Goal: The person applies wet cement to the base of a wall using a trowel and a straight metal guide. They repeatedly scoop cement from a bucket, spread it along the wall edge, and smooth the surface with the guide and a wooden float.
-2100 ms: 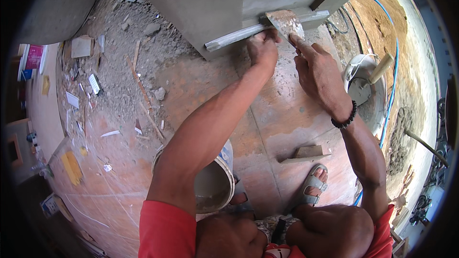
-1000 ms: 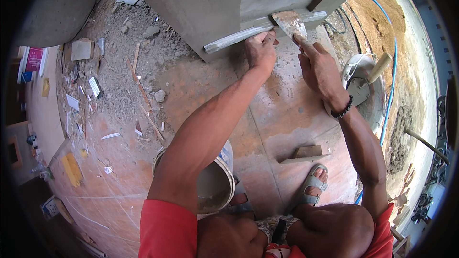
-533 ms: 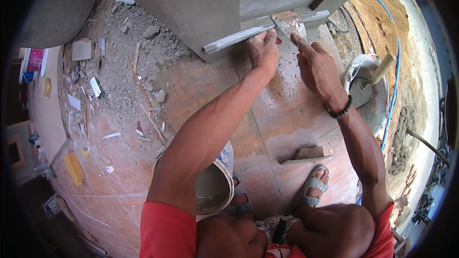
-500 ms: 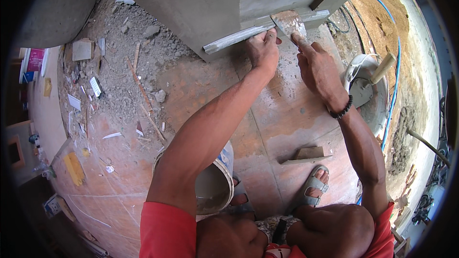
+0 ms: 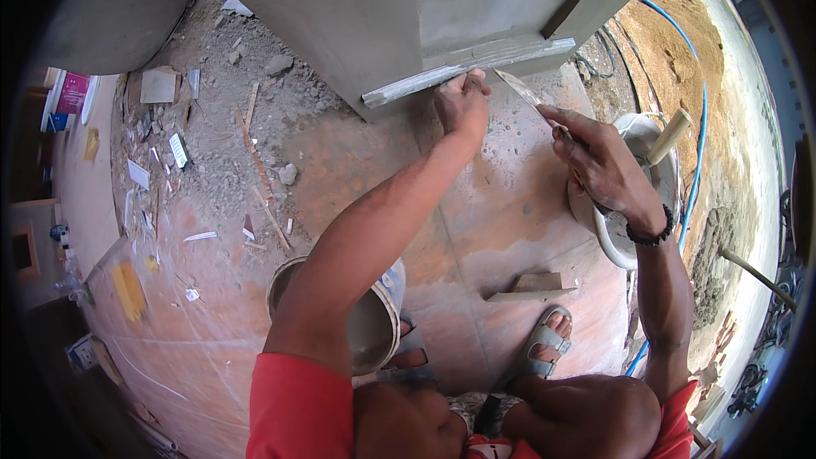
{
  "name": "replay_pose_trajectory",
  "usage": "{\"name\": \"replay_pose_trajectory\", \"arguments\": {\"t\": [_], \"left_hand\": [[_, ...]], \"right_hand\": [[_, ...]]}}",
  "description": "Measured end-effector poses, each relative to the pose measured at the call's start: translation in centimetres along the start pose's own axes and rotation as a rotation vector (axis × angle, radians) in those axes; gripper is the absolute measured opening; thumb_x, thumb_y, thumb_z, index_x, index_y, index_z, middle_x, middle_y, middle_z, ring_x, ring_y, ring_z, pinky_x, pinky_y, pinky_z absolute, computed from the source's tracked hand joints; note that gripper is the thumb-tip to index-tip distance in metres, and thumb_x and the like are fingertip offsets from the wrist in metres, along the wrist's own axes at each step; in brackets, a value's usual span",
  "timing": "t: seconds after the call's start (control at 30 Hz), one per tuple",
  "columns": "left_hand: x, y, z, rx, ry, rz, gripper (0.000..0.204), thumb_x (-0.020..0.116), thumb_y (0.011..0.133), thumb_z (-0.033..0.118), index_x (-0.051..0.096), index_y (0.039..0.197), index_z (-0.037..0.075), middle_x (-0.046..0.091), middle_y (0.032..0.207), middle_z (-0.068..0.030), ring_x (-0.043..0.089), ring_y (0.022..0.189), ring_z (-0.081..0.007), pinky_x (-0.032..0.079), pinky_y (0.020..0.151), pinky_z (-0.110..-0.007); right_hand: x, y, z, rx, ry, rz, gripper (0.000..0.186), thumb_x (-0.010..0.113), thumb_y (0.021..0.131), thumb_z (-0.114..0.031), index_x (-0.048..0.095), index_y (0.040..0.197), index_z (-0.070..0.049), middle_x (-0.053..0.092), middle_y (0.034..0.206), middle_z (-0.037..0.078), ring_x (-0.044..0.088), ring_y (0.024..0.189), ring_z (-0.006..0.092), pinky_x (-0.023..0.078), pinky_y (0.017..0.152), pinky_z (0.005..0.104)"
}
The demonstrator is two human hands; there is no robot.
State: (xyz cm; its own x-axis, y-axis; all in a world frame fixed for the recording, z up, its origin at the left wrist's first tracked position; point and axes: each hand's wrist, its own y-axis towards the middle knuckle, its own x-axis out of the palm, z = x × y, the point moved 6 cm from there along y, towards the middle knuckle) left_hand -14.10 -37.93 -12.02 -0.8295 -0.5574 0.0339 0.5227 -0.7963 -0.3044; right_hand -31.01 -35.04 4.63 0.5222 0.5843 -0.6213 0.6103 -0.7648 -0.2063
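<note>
Strip, pale and grey-streaked, runs along the base of the grey pillar, just above the floor. The left hand reaches to the lower edge of the strip near its middle, fingers curled close together against it; whether they pinch it or only press, I cannot tell. The right hand has its fingers clamped round the handle of the scraper, index finger stretched forward along it. The blade shows nearly edge-on, its tip just beside the strip; I cannot tell if they touch. Beside the right forearm stands a bucket with a wooden handle jutting out. Another bucket sits partly beneath the left arm. A float lies on the floor near the sandal.
</note>
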Motion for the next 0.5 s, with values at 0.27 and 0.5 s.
{"name": "replay_pose_trajectory", "arguments": {"t": [0.27,0.5], "left_hand": [[1.0,-0.4,-0.1,0.010,-0.061,0.206,0.026,0.061,0.086,0.022,0.070,0.075,0.000,0.065,0.062,-0.0089,0.057,0.058,-0.0161,0.046,0.060,-0.033],[2.5,-1.0,-1.3,0.048,-0.211,0.321,0.023,0.055,0.090,0.019,0.069,0.087,0.000,0.066,0.071,-0.0117,0.061,0.067,-0.0175,0.047,0.066,-0.032]], "right_hand": [[-1.4,-0.6,1.5,0.304,0.877,-0.130,0.042,0.047,0.097,-0.012,0.040,0.137,-0.003,0.061,0.079,0.009,0.059,0.056,0.0127,0.051,0.045,0.0235],[-0.7,0.0,-3.6,0.260,0.215,-0.176,0.047,0.048,0.087,-0.007,0.048,0.134,-0.002,0.056,0.074,0.004,0.055,0.057,0.0080,0.046,0.050,0.0236]]}}
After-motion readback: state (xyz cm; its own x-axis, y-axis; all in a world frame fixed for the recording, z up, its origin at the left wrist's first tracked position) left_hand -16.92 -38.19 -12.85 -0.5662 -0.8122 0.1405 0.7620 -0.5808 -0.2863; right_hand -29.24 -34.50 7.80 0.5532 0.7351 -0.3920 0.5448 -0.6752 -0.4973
